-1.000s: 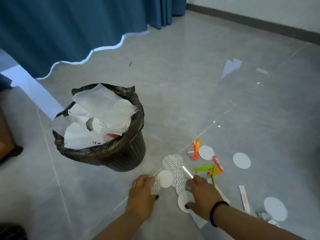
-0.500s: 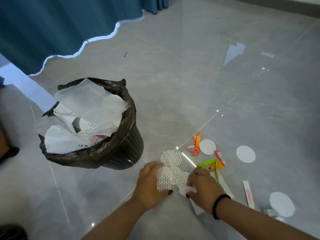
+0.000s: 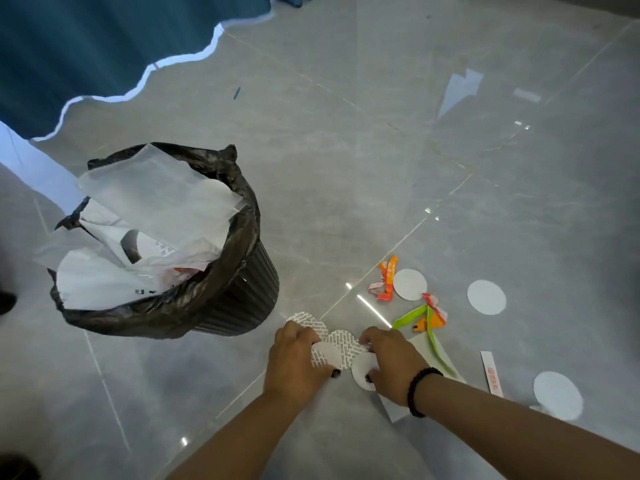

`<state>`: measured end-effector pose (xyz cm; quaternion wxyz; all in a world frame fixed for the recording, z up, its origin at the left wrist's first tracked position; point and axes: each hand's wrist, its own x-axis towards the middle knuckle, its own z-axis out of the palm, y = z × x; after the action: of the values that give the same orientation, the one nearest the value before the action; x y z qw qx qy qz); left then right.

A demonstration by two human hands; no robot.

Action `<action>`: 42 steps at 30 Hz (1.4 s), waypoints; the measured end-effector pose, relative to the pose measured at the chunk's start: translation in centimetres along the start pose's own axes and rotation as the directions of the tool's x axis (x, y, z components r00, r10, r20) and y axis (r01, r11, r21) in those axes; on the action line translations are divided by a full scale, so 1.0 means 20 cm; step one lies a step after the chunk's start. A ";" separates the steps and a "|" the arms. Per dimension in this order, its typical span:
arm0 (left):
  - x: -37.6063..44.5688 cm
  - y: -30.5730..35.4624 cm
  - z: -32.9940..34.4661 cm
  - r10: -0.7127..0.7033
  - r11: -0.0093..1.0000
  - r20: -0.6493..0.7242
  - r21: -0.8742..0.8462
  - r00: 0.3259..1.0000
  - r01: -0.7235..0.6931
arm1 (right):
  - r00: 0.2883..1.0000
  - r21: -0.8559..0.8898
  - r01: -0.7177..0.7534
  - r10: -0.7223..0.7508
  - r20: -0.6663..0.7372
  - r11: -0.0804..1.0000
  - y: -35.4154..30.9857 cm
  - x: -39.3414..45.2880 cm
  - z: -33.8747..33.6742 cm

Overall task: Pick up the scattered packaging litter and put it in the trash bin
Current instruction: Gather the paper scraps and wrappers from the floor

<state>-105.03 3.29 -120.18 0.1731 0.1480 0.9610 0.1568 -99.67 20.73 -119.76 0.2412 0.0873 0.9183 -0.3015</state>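
Both hands, left [image 3: 294, 362] and right [image 3: 393, 365], pinch thin printed discs [image 3: 341, 348] between them; flat on the floor, one could slip free

You won't find a word you can actually read here. The round foil seals [image 3: 341, 348] under your hands carry rows of fine red print, too small to make out. At four o'clock from them, the narrow white paper strip [image 3: 491, 374] bears a small red round mark and red characters, blurred. At ten o'clock, the white bags [image 3: 104, 282] in the trash bin [image 3: 242, 292] show short black printed lines, also illegible.
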 end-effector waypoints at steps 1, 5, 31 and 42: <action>-0.01 0.01 0.00 0.018 1.000 -0.021 0.015 1.000 -0.018 | 1.000 -0.039 0.020 -0.020 -0.003 0.999 0.00 0.00 -0.01; 0.00 -0.01 0.01 0.057 0.997 -0.024 0.061 0.998 -0.056 | 0.992 -0.216 0.115 -0.122 -0.021 0.970 0.01 -0.01 -0.01; -0.22 -0.03 -0.01 -0.055 0.863 0.181 -0.486 0.982 0.138 | 0.979 -0.034 0.201 -0.202 -0.015 0.979 -0.06 -0.04 0.05; -0.39 0.13 -0.55 -0.206 0.526 -0.023 -0.845 0.978 0.091 | 0.925 0.491 0.377 -0.296 -0.237 0.786 -0.47 -0.18 -0.41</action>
<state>-101.66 0.23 -107.25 0.1774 -0.0453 0.7854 0.5913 -102.72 17.94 -107.39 0.0818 0.0069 0.8157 -0.5727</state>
